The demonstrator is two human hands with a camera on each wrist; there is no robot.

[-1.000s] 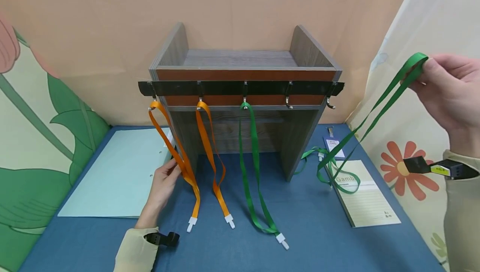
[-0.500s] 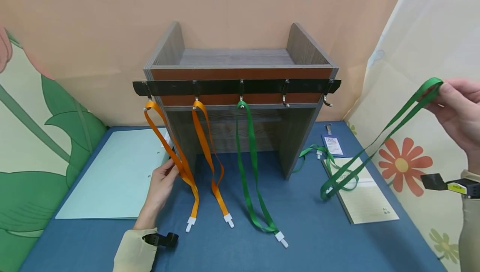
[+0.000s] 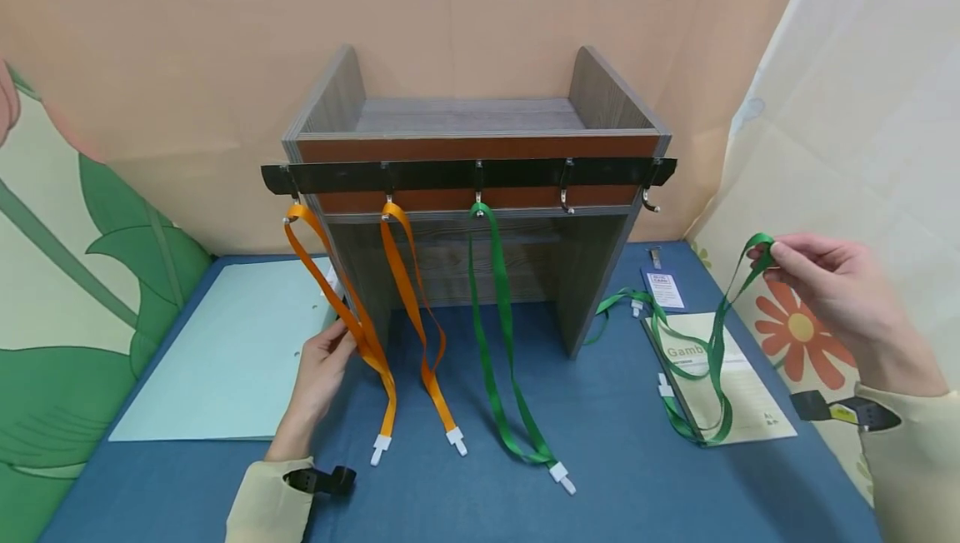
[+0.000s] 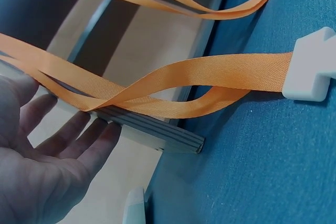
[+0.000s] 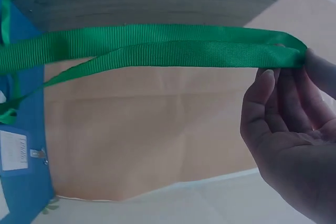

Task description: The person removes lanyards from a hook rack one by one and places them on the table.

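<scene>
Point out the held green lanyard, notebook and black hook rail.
Held green lanyard (image 5: 163, 54), right wrist view: flat of the strap.
Notebook (image 3: 752, 397), head view: its cover.
Black hook rail (image 3: 442, 176), head view: front face, between hooks.

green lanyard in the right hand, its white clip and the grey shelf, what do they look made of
Green lanyard: woven ribbon, probably polyester or nylon, with fine ribbing and a faint sheen. White clip: likely hard plastic, going by its even opaque white; too small here to judge gloss. Grey shelf: matt board with wood grain, real or printed.
</scene>
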